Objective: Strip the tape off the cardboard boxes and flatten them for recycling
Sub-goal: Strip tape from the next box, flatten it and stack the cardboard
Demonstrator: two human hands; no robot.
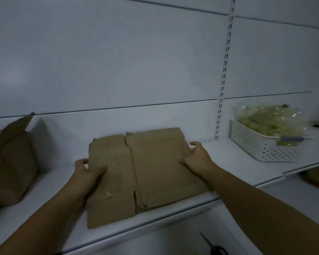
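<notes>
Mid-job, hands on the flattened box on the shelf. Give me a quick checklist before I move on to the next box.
1. Flattened box lies flat on the shelf: ok.
2. Left hand and right hand each have a grip on a side edge: ok.
3. Tape fully stripped: cannot tell; shiny patch near the front.
4. Box overhangs the shelf front: not ok.
5. Unflattened box waits at left: ok.
6. Scissors within sight below: ok.

Head camera looks down, close over shelf point(228, 159).
</notes>
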